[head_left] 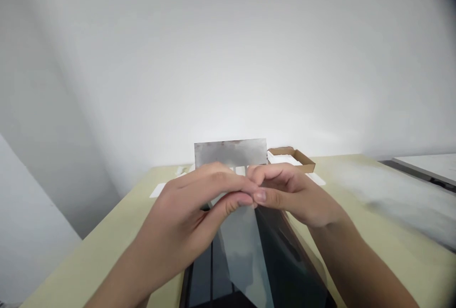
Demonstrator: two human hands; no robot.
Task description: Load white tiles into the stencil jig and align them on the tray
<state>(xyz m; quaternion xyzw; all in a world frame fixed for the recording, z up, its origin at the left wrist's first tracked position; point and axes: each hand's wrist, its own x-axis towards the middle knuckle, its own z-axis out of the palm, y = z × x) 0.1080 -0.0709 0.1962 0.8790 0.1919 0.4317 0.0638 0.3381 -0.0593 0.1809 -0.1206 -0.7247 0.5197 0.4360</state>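
My left hand (199, 203) and my right hand (292, 194) meet at the middle of the view, their fingertips touching. Thumb and fingers are pinched together on both. Whatever lies between the tips is hidden or too small to name. Beneath them is a dark, glossy panel (285, 260), long and flat, reaching toward the bottom edge. A pale see-through strip (245, 251) runs down from under the fingers over this panel; I cannot tell whether it is a film or a reflection. Just beyond the hands a grey metal-looking plate (231, 151) stands upright.
The pale yellow table (110, 246) runs back to a white wall (228, 51). Behind my right hand is an open cardboard box (308, 161) with white pieces (283, 158) in it. A white card (156, 190) lies at left. Clear plastic sheeting (402, 198) covers part of the right side.
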